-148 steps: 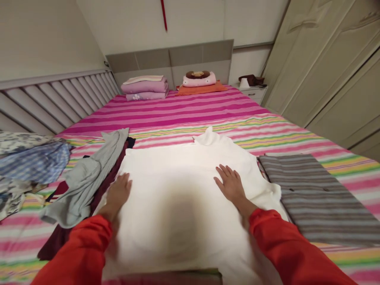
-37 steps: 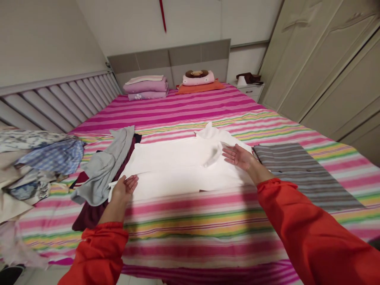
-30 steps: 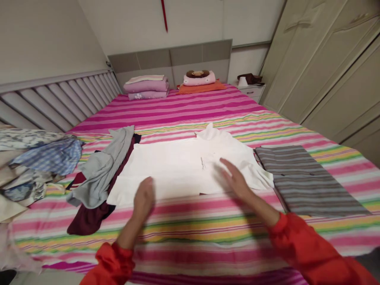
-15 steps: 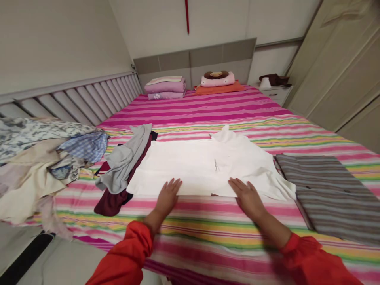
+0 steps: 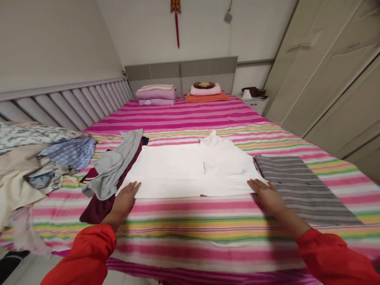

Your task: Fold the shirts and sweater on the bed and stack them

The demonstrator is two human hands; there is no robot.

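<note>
Head view: the left hand [image 5: 124, 200] and right hand [image 5: 268, 196] lie palm down, fingers extended and grasping nothing, at opposite ends of the white shirt's near edge; placed so, they seem to keep the cloth flat and evenly spread. The shirt [image 5: 175, 170] rests on the bed [image 5: 190, 233], smooth and roughly oblong, with a peak of fabric at its far side, a small dark mark near the middle and slight creasing rightward. Beside it sit a rumpled grey garment [image 5: 109, 170] to the left and a neatly folded striped garment [image 5: 305, 194] to the right, apparently leaving the middle for the shirt.
</note>
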